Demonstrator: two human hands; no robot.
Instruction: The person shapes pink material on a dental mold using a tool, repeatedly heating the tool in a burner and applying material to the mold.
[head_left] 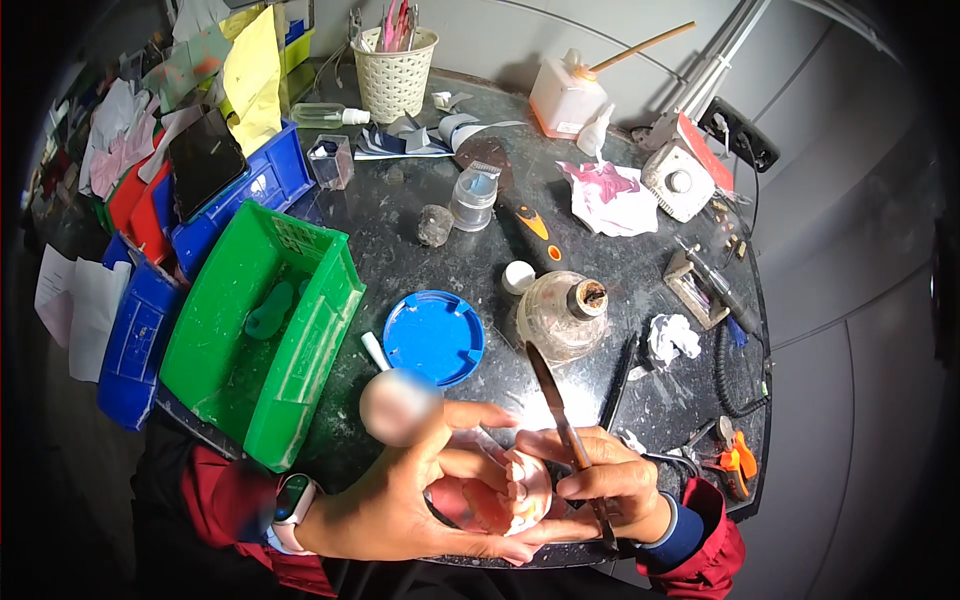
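Note:
My left hand (390, 505) is wrapped round a dental model (520, 495) with pink wax and a row of teeth, low at the table's front edge. Pinched in my right hand (615, 485) is a wax knife (560, 415); its dark blade points up and away, and its other end comes out below the fingers. The right fingers are close against the model's right side, and whether they touch it I cannot tell. A glass spirit burner (556, 325) with a charred wick stands just beyond. Left of it lies a round blue lid (435, 338), with a blurred round thing (398, 406) by my left hand.
A green bin (290, 375) and blue bins (145, 330) crowd the left. Farther back are a glass jar (474, 198), a white basket (393, 85) of tools and a bottle (565, 98). On the right are a control box (678, 182), a handpiece (722, 285) and orange-handled pliers (740, 460).

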